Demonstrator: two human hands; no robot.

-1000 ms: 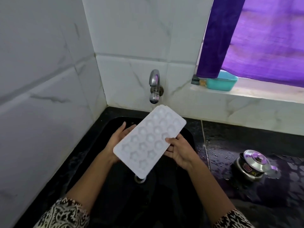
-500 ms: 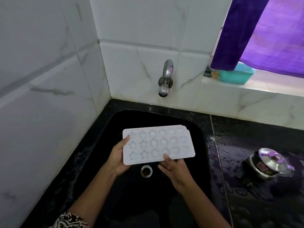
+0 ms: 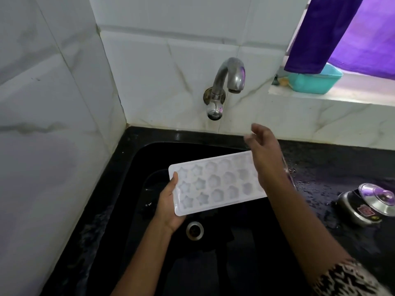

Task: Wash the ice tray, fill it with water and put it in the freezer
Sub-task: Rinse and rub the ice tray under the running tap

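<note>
My right hand (image 3: 264, 150) has left the ice tray (image 3: 213, 182), loose-fingered, nearing the dry tap (image 3: 226, 86); left hand (image 3: 168, 201) grips it; filling, freezing remain.

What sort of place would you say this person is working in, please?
Most likely a home kitchen: a black sink set in a wet dark counter, a wall tap above it, and a small lidded steel pot beside it.

The black worktop (image 3: 333, 159) was wet, with water drops (image 3: 310, 185) scattered on it. A black sink (image 3: 130, 195) was set into it, with a metal drain (image 3: 194, 230) in its floor. At the right, a small steel pot (image 3: 359, 212) stood on the worktop, with a lid (image 3: 377, 196) on it.
</note>
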